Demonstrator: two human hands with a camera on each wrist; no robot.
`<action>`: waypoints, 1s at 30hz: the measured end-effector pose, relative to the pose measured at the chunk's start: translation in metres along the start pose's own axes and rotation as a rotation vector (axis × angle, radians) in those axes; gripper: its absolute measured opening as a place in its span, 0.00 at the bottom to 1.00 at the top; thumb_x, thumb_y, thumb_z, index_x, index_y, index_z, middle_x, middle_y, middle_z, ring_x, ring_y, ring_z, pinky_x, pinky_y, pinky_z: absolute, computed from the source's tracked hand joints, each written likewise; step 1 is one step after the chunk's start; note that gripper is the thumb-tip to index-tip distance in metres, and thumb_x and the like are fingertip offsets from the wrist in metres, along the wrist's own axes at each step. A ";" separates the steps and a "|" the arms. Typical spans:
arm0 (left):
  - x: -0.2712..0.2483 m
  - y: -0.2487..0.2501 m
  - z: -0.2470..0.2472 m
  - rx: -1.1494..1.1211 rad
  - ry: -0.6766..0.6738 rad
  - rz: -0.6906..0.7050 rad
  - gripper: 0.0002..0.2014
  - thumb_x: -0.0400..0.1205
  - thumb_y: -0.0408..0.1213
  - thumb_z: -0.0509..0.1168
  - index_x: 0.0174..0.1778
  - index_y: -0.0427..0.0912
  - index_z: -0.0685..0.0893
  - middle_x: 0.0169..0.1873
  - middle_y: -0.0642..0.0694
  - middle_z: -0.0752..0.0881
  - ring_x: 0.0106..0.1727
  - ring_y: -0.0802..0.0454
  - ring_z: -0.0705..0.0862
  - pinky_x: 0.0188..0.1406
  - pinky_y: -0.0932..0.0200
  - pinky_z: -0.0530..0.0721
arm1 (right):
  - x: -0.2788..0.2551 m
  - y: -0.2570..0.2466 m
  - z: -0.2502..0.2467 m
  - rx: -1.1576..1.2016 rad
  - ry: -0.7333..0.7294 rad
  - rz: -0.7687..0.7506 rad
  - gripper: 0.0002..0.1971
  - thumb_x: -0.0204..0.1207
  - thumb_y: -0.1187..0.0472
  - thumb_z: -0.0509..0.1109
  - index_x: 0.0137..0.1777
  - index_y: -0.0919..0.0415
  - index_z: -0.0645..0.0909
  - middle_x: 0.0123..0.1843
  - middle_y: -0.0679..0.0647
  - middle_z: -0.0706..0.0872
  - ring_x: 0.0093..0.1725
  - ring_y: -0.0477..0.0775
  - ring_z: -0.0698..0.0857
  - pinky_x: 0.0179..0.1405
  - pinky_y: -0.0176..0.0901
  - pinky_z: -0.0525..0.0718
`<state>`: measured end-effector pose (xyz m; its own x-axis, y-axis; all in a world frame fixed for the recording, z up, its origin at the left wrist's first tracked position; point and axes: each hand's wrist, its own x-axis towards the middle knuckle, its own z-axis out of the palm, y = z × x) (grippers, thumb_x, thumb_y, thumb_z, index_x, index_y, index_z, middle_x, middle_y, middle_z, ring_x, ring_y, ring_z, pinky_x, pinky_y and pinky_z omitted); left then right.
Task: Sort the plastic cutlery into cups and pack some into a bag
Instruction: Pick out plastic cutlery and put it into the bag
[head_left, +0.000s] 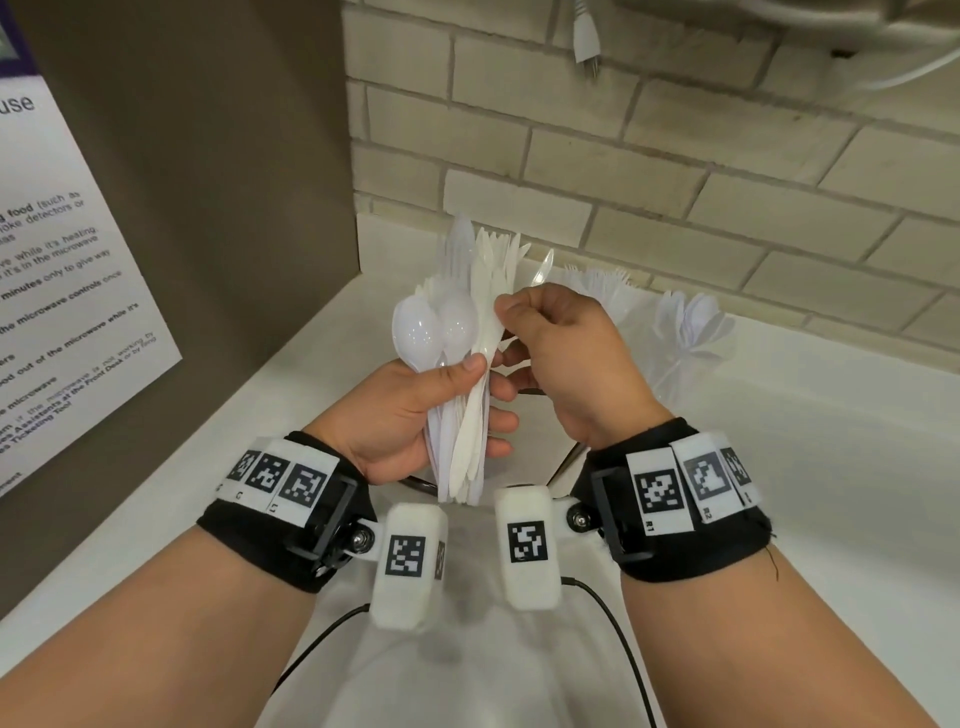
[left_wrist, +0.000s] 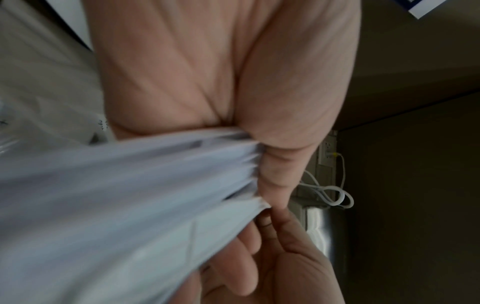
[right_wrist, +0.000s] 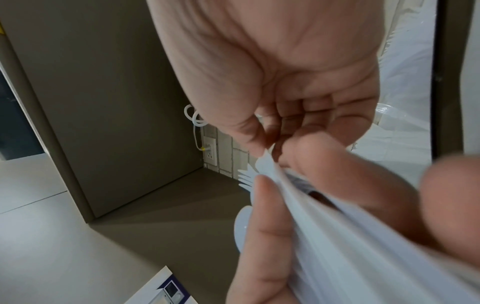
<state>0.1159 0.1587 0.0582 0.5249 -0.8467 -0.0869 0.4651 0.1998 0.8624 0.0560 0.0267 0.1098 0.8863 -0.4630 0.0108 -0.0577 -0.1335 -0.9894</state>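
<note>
My left hand (head_left: 483, 389) grips a thick bundle of white plastic cutlery (head_left: 462, 364) upright above the counter; spoon bowls, knife blades and fork tines fan out at its top. My right hand (head_left: 501, 332) pinches a single piece at the bundle's right edge with thumb and forefinger. The left wrist view shows the handles of the bundle (left_wrist: 130, 195) pressed into my left palm. In the right wrist view, my right hand's fingertips (right_wrist: 267, 158) close on the bundle (right_wrist: 337, 236). Behind my hands stand a cup of forks (head_left: 597, 291) and a cup of spoons (head_left: 691, 327).
A brown cabinet side carrying a printed notice (head_left: 78, 260) walls off the left. A brick wall (head_left: 623, 156) runs along the back, with a white plug (head_left: 587, 36) hanging above. The white counter (head_left: 779, 467) extends right. Clear plastic wrap (right_wrist: 405, 102) lies nearby.
</note>
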 end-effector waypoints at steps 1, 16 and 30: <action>0.000 0.000 0.000 0.019 0.002 -0.006 0.11 0.80 0.40 0.66 0.46 0.35 0.85 0.38 0.41 0.88 0.38 0.45 0.88 0.42 0.45 0.90 | 0.000 0.001 0.000 -0.010 0.009 -0.010 0.05 0.82 0.59 0.67 0.48 0.60 0.80 0.35 0.51 0.83 0.29 0.45 0.82 0.28 0.40 0.82; -0.002 -0.006 0.000 0.026 0.124 -0.002 0.13 0.77 0.39 0.64 0.46 0.31 0.85 0.35 0.40 0.88 0.36 0.45 0.89 0.45 0.44 0.89 | 0.002 0.002 0.003 0.154 0.057 0.027 0.12 0.84 0.55 0.63 0.41 0.61 0.75 0.40 0.60 0.85 0.35 0.55 0.85 0.38 0.50 0.87; 0.014 0.000 -0.005 0.884 0.508 0.254 0.13 0.83 0.40 0.64 0.59 0.42 0.69 0.38 0.43 0.84 0.30 0.50 0.86 0.25 0.60 0.84 | -0.004 0.000 0.010 -0.243 0.082 -0.170 0.24 0.65 0.39 0.77 0.55 0.51 0.77 0.36 0.45 0.81 0.30 0.44 0.79 0.28 0.38 0.77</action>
<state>0.1264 0.1492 0.0547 0.8667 -0.4829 0.1250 -0.2790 -0.2616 0.9240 0.0570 0.0370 0.1088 0.8529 -0.4843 0.1950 -0.0284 -0.4160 -0.9089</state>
